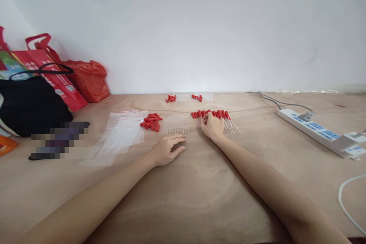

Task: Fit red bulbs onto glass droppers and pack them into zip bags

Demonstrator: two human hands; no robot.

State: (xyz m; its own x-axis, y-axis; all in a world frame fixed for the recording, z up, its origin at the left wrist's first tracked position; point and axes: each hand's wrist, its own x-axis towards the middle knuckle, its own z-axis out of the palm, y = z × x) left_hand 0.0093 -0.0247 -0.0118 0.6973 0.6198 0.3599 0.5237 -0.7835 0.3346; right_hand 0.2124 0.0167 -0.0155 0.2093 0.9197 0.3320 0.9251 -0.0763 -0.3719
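Observation:
My left hand rests on the wooden table, fingers and thumb apart, just in front of a row of thin clear dropper tubes. To the left of those tubes lies a pile of red rubber bulbs. My right hand reaches over a row of droppers with red bulbs on their ends. Its fingers are bent and closed among the droppers; the hand itself hides what they grip. Flat clear zip bags overlap one another left of the bulb pile.
By the wall lie more red bulbs and a clear bag. A white power strip with plugs and cords crosses the right side. Red bags and a black bag stand at left, behind a blurred dark object.

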